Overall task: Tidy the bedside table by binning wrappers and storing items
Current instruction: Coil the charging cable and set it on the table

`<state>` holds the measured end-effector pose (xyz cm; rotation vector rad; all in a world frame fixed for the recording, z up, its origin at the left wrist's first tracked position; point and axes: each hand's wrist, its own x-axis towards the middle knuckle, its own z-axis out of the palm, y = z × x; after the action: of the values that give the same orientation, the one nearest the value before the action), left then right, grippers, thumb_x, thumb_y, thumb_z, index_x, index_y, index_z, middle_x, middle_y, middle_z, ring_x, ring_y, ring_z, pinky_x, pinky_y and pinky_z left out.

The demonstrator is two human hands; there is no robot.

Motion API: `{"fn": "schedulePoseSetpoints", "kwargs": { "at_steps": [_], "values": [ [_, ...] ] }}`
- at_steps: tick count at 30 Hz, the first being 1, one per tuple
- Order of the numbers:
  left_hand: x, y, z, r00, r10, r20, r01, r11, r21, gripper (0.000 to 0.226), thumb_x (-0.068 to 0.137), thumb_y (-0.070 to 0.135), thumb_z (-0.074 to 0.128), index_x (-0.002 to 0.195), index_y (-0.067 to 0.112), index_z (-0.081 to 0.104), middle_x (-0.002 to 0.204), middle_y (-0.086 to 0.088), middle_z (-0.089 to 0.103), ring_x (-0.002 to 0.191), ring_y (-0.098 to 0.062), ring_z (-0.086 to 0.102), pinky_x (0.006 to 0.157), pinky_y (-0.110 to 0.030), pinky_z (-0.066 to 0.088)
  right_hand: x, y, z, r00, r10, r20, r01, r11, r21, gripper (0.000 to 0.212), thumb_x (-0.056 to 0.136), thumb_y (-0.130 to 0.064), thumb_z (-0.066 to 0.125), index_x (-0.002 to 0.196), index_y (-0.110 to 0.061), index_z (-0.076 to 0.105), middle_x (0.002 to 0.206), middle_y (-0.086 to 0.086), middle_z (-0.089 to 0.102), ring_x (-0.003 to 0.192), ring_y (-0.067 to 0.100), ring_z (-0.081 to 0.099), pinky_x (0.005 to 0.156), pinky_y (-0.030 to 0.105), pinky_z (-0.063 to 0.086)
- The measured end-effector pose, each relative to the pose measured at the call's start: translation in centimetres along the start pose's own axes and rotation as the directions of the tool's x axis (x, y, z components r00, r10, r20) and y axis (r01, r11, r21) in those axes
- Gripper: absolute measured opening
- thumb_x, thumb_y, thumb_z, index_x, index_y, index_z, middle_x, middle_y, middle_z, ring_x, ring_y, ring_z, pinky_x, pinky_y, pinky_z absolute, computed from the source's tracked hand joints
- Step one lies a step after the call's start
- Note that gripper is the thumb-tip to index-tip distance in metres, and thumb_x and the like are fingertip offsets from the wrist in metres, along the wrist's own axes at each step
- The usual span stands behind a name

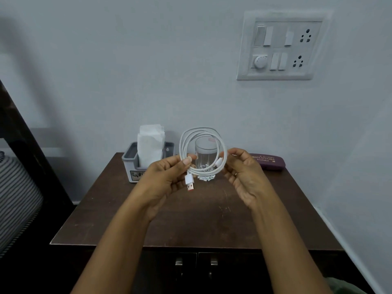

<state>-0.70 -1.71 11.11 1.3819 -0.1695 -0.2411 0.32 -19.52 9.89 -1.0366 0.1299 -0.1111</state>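
Grip: left hand (167, 177), right hand (244, 175) pinch coiled cable (202, 130), opposite sides.

White cable (204, 171) in a neat upright coil, aloft over the dark table (191, 219); orange-tipped USB plug (189, 181) at the bottom
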Motion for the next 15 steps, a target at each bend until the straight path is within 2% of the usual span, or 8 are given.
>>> {"fn": "schedulePoseSetpoints", "kwargs": {
  "at_steps": [3, 5, 8, 11, 13, 15],
  "values": [
    [0.0, -0.1, 0.1, 0.999, 0.005, -0.038, -0.003, 0.998, 0.064, 0.023, 0.079, 0.027, 0.064, 0.095, 0.013, 0.073, 0.081, -0.005, 0.070, 0.078, -0.016, 0.062, 0.081, -0.035, 0.054, -0.2, -0.1, 0.2, 0.996, 0.072, 0.061, -0.074, 0.997, 0.031, 0.011, 0.082, -0.002, 0.063, 0.089, -0.010, 0.060, 0.073, 0.005, 0.070, 0.061, 0.010, 0.067, 0.054, 0.019, 0.056],
    [0.0, -0.2, 0.3, 0.997, 0.047, -0.062, -0.040, 0.993, 0.107, 0.024, 0.080, 0.026, 0.064, 0.095, 0.009, 0.073, 0.077, -0.004, 0.070, 0.073, -0.013, 0.062, 0.074, -0.028, 0.055, -0.4, -0.2, 0.4, 0.985, 0.114, 0.127, -0.124, 0.990, 0.071, 0.011, 0.079, -0.004, 0.063, 0.089, -0.009, 0.062, 0.074, 0.005, 0.070, 0.065, 0.012, 0.067, 0.058, 0.021, 0.057],
    [0.1, -0.3, 0.9, 0.990, 0.106, -0.094, -0.095, 0.989, 0.116, 0.019, 0.088, 0.016, 0.060, 0.097, 0.003, 0.069, 0.056, 0.006, 0.067, 0.054, -0.001, 0.062, 0.055, -0.014, 0.051, -0.7, -0.5, 0.5, 0.961, 0.141, 0.237, -0.177, 0.975, 0.135, 0.016, 0.072, -0.010, 0.063, 0.087, -0.008, 0.063, 0.073, 0.004, 0.071, 0.068, 0.013, 0.068, 0.067, 0.024, 0.057],
    [0.0, -0.3, 1.4, 0.978, 0.152, -0.143, -0.138, 0.985, 0.103, 0.017, 0.089, 0.012, 0.059, 0.097, 0.001, 0.069, 0.058, 0.004, 0.070, 0.053, 0.000, 0.064, 0.052, -0.012, 0.049, -0.6, -0.3, 0.1, 0.941, 0.170, 0.293, -0.216, 0.967, 0.132, 0.017, 0.083, -0.021, 0.059, 0.090, -0.008, 0.067, 0.083, 0.006, 0.073, 0.080, 0.017, 0.069, 0.079, 0.031, 0.056],
    [0.0, -0.3, 1.4, 0.967, 0.178, -0.183, -0.159, 0.981, 0.113, 0.015, 0.088, 0.012, 0.060, 0.095, 0.003, 0.070, 0.059, 0.005, 0.070, 0.054, 0.001, 0.064, 0.051, -0.011, 0.049, -0.4, -0.3, -0.1, 0.933, 0.201, 0.299, -0.244, 0.963, 0.114, 0.035, 0.092, -0.037, 0.049, 0.101, -0.008, 0.067, 0.095, 0.007, 0.072, 0.090, 0.020, 0.068, 0.090, 0.038, 0.051],
    [0.0, -0.2, 1.5, 0.955, 0.187, -0.229, -0.164, 0.979, 0.119, 0.014, 0.088, 0.012, 0.060, 0.093, 0.003, 0.071, 0.057, 0.004, 0.069, 0.053, 0.000, 0.063, 0.051, -0.012, 0.049, -0.4, -0.3, 0.1, 0.941, 0.178, 0.286, -0.193, 0.981, 0.026, 0.046, 0.088, -0.047, 0.052, 0.111, -0.009, 0.063, 0.098, 0.007, 0.071, 0.094, 0.020, 0.066, 0.098, 0.043, 0.045]
  ]
}}
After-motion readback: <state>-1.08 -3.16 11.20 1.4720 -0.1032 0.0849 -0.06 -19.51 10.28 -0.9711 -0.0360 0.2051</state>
